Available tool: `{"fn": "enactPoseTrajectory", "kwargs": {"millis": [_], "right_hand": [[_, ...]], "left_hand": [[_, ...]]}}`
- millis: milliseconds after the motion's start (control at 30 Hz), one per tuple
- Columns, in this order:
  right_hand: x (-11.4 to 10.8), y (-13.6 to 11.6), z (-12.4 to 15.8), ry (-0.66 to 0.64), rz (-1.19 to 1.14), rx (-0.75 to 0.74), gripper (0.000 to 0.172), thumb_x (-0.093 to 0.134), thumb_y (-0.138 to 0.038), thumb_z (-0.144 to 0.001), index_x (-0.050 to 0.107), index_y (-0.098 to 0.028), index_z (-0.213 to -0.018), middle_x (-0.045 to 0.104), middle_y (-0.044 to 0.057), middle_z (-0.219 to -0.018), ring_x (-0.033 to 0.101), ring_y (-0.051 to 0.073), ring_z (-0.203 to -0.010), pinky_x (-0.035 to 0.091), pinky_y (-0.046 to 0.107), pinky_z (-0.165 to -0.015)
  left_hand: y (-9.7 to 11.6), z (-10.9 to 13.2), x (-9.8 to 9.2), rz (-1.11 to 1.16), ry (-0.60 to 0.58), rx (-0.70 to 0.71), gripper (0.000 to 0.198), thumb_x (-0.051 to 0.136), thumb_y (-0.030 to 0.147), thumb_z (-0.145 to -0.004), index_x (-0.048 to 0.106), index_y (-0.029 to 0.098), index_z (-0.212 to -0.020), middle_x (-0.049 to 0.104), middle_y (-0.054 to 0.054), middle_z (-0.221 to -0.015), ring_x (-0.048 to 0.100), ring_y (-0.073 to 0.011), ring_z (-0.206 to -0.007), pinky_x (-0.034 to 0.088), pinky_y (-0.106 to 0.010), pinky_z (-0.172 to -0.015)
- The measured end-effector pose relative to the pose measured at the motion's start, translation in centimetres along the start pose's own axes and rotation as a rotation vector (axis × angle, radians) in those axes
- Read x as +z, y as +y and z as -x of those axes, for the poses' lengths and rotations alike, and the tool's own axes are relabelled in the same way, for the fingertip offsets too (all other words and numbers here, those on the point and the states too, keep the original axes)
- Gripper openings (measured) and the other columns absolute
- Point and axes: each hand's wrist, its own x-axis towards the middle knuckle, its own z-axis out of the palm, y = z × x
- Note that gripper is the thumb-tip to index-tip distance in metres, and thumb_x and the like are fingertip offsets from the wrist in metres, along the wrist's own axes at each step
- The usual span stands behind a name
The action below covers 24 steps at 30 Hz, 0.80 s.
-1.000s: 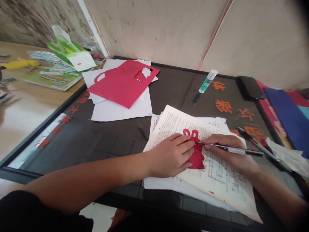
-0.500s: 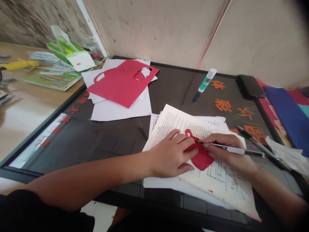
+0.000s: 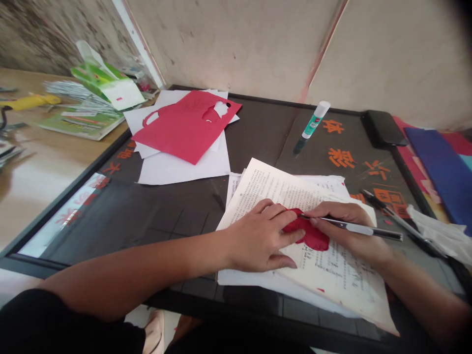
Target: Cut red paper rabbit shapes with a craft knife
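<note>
A folded red paper cutout (image 3: 311, 234) lies on a stack of printed pages (image 3: 328, 268), its upper part hidden under my fingers. My left hand (image 3: 258, 238) rests on it and holds it against the pages, fingers spread. My right hand (image 3: 346, 221) grips a slim black and silver pen (image 3: 363, 230), whose tip meets the red paper at its upper edge. The two hands sit close together, with the cutout between them.
Behind the hands, a red sheet with cut-out holes (image 3: 184, 128) lies on white paper (image 3: 184, 167). A glue stick (image 3: 313, 120), a black phone (image 3: 383, 128) and scissors (image 3: 398, 221) lie on the dark, orange-lettered mat (image 3: 258, 128).
The red cutout has turned clockwise and now lies flatter beneath my hands, with its looped top out of sight. My left hand has moved slightly to the right.
</note>
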Motion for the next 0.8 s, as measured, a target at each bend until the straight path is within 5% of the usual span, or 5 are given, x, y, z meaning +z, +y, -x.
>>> {"fn": "enactPoseTrajectory", "kwargs": {"millis": [133,267,567,800], "right_hand": [[0.1,0.2,0.1,0.004,-0.008,-0.004,0.013,0.066,-0.036,-0.088,0.076,-0.027,-0.090,0.077,0.001,-0.090,0.070,0.020,-0.081,0.054,0.030,-0.073],[0.3,0.3,0.1,0.023,0.007,-0.029,0.012,0.065,-0.034,-0.089,0.075,-0.028,-0.089,0.076,0.001,-0.087,0.070,0.020,-0.078,0.054,0.031,-0.071],[0.3,0.2,-0.6,0.093,0.040,-0.324,0.009,0.068,-0.024,-0.086,0.076,-0.028,-0.088,0.074,0.002,-0.079,0.065,0.020,-0.080,0.048,0.037,-0.080],[0.0,1.1,-0.4,0.097,-0.004,-0.249,0.011,0.071,-0.031,-0.085,0.079,-0.033,-0.092,0.072,0.002,-0.082,0.065,0.021,-0.083,0.048,0.037,-0.078]], "left_hand": [[0.0,0.2,0.0,-0.016,0.060,-0.022,0.057,0.053,0.054,-0.094,0.059,0.008,-0.128,0.053,-0.022,-0.133,0.045,-0.0347,-0.125,0.031,-0.053,-0.110],[0.1,0.2,-0.1,-0.024,0.033,0.005,0.058,0.050,0.055,-0.095,0.061,0.005,-0.123,0.055,-0.023,-0.131,0.048,-0.0351,-0.120,0.037,-0.050,-0.103],[0.3,0.0,0.0,-0.011,-0.033,-0.041,0.062,0.052,0.059,-0.092,0.058,0.012,-0.132,0.050,-0.019,-0.133,0.041,-0.0347,-0.120,0.030,-0.053,-0.107],[0.6,-0.2,0.0,-0.017,-0.064,-0.072,0.063,0.054,0.058,-0.091,0.054,0.015,-0.136,0.050,-0.018,-0.131,0.044,-0.0331,-0.113,0.033,-0.052,-0.102]]}}
